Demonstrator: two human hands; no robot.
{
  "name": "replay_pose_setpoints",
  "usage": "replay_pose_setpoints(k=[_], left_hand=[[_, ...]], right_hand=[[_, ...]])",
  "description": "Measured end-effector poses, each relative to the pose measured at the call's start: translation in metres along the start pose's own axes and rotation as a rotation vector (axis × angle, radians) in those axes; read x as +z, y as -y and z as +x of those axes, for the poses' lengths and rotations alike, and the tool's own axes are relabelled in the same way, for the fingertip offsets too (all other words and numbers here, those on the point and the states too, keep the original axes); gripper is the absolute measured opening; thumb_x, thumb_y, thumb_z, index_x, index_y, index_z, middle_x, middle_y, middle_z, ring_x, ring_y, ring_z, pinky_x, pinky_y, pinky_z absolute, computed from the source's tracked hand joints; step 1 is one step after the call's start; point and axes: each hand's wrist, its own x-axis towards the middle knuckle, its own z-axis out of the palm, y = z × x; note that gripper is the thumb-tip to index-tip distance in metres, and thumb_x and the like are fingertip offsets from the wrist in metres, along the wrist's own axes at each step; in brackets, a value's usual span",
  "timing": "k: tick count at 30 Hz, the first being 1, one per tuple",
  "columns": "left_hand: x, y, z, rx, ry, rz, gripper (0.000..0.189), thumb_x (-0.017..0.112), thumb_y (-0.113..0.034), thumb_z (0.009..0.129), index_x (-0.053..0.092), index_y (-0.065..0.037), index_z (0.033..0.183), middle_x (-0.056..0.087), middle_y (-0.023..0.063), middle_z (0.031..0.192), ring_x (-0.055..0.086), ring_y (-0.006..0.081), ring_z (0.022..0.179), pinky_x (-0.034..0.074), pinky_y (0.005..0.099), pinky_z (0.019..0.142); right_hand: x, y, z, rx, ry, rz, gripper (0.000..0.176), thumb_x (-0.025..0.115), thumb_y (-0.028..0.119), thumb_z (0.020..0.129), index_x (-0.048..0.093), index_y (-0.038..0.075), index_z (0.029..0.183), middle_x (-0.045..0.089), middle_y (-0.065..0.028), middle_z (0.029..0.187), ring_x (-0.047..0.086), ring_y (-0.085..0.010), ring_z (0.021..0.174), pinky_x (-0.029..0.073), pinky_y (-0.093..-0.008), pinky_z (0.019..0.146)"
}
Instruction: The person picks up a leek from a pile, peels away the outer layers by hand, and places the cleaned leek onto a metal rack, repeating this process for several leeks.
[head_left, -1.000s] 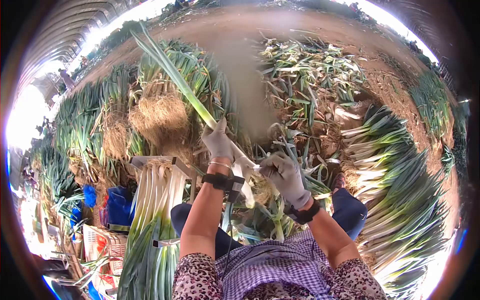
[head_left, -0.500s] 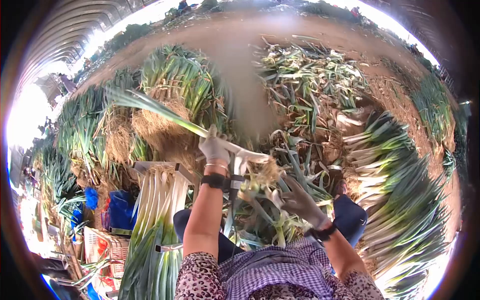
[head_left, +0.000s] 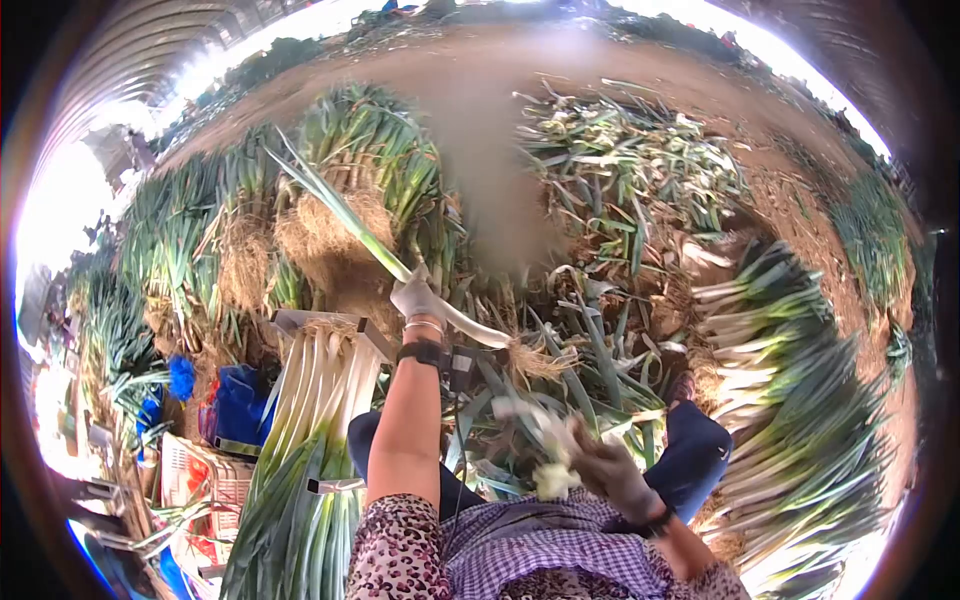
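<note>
In my gloved left hand [head_left: 415, 294] is a single leek [head_left: 375, 248], gripped round its pale stalk. Its green leaves slant up to the left, and its hairy roots [head_left: 538, 358] point to the lower right, bare of the pale layer around them. My gloved right hand [head_left: 610, 472] is low over my lap, apart from that leek. Its closed fingers are at a pale strip of peeled leek skin [head_left: 548, 432], blurred by motion. Beneath both hands lie loose leaves and peelings [head_left: 600, 355].
Trimmed leeks [head_left: 325, 390] lie in a metal-ended holder [head_left: 320, 320] at my left. A long row of leeks [head_left: 790, 400] is on the right. Bundles with roots [head_left: 335, 235] stand ahead, beside a heap of leaf waste [head_left: 640, 170]. A plastic basket [head_left: 225, 500] sits lower left.
My right hand has come down from the leek's root end towards my lap with the peeled layer. The leek in my left hand has tilted steeper, and its white stalk and roots now show clearly.
</note>
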Motion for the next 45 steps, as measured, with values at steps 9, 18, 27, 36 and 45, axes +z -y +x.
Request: replay_pose_setpoints(k=[9, 18, 27, 36, 45], left_hand=[[0.001, -0.001, -0.125, -0.181, 0.406, -0.341, 0.006, 0.060, -0.011, 0.091, 0.057, -0.008, 0.095, 0.059, 0.0040, 0.086, 0.059, 0.0187, 0.078, 0.049, 0.0350, 0.074], [-0.041, 0.018, -0.144, 1.020, 0.754, 0.826, 0.054, 0.077, -0.015, 0.069, 0.055, -0.008, 0.118, 0.054, 0.0173, 0.123, 0.052, 0.0354, 0.113, 0.038, 0.0482, 0.099], [-0.082, -0.239, -0.153, 1.582, 0.261, 1.395, 0.016, 0.068, -0.017, 0.072, 0.060, -0.015, 0.087, 0.057, 0.0070, 0.089, 0.053, 0.0256, 0.090, 0.041, 0.0390, 0.080], [-0.388, -0.232, -0.061, 0.655, -0.252, 2.271, 0.045, 0.077, -0.050, 0.071, 0.066, -0.012, 0.093, 0.066, 0.0073, 0.084, 0.064, 0.0279, 0.085, 0.049, 0.0470, 0.071], [-0.406, -0.147, 0.038, -0.146, 0.154, 2.197, 0.063, 0.035, -0.057, 0.096, 0.064, -0.004, 0.116, 0.064, 0.0240, 0.115, 0.061, 0.0416, 0.107, 0.047, 0.0503, 0.093]], right_hand=[[0.009, 0.016, 0.116, -0.678, -0.054, -0.125, 0.043, 0.068, 0.019, 0.089, 0.056, 0.001, 0.126, 0.065, -0.0086, 0.114, 0.058, -0.0109, 0.084, 0.047, -0.0266, 0.076], [0.061, 0.144, 0.060, -1.094, -0.304, -0.564, 0.028, 0.049, 0.004, 0.096, 0.062, 0.008, 0.120, 0.062, -0.0018, 0.099, 0.045, -0.0107, 0.065, 0.036, -0.0267, 0.054], [0.099, 0.235, 0.038, -1.526, -0.169, -0.235, 0.036, 0.048, 0.011, 0.099, 0.048, -0.003, 0.132, 0.058, -0.0157, 0.129, 0.061, -0.0192, 0.097, 0.051, -0.0275, 0.084], [0.139, 0.080, 0.145, -0.439, 0.186, -0.366, 0.028, 0.058, 0.027, 0.095, 0.065, 0.007, 0.114, 0.066, -0.0008, 0.098, 0.063, -0.0097, 0.081, 0.050, -0.0254, 0.068], [0.110, -0.048, 0.240, -0.070, 0.274, -0.480, 0.030, 0.063, 0.025, 0.091, 0.068, 0.002, 0.109, 0.069, -0.0034, 0.095, 0.062, -0.0109, 0.083, 0.049, -0.0258, 0.072]])
